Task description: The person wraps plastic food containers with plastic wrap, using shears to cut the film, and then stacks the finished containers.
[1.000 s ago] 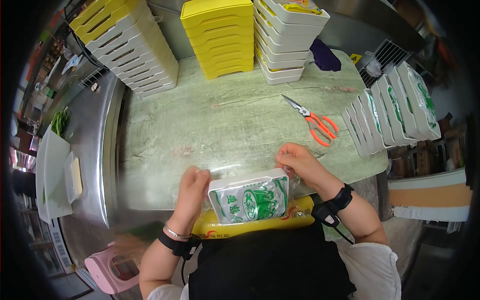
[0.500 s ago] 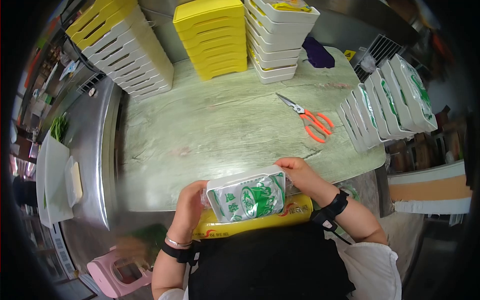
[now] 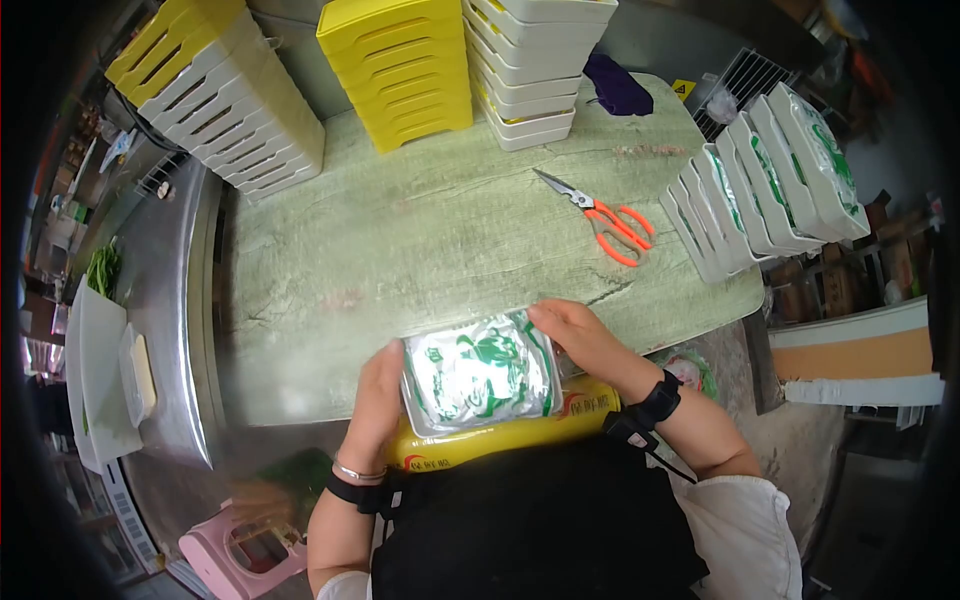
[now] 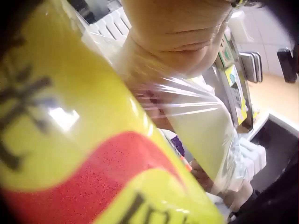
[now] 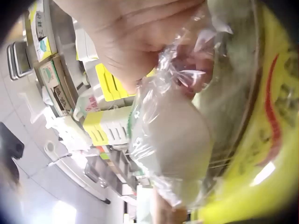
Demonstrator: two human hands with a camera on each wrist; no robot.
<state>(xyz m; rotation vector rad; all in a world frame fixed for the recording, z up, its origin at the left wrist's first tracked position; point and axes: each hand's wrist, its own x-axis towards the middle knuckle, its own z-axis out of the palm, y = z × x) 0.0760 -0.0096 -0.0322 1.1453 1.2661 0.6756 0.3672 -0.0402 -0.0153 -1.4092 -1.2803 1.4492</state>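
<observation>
Between both hands is a white plastic box [image 3: 411, 401] with a silver-and-green printed packet [image 3: 480, 370] in it. My left hand [image 3: 377, 395] holds its left end and my right hand [image 3: 580, 338] its right end, thumb on the upper corner. Clear cling film [image 4: 187, 95] stretches in creases from the left hand over the box side. In the right wrist view bunched film [image 5: 163, 88] lies under the right fingers. A thick yellow roll of cling film [image 3: 480, 440] lies right below the box, against the black apron.
Orange-handled scissors [image 3: 610, 222] lie on the green table [image 3: 330, 250]. Stacked boxes, white ones [image 3: 230, 120], yellow ones [image 3: 400, 75] and more white ones [image 3: 530, 85], stand behind. At the right is a row of filled white boxes [image 3: 765, 185]. A purple cloth [image 3: 617, 88] rests near the back edge.
The hands have moved from the film beside the box onto its ends. The box has risen slightly off the roll and tipped, so the packet faces up more. The head view has shifted.
</observation>
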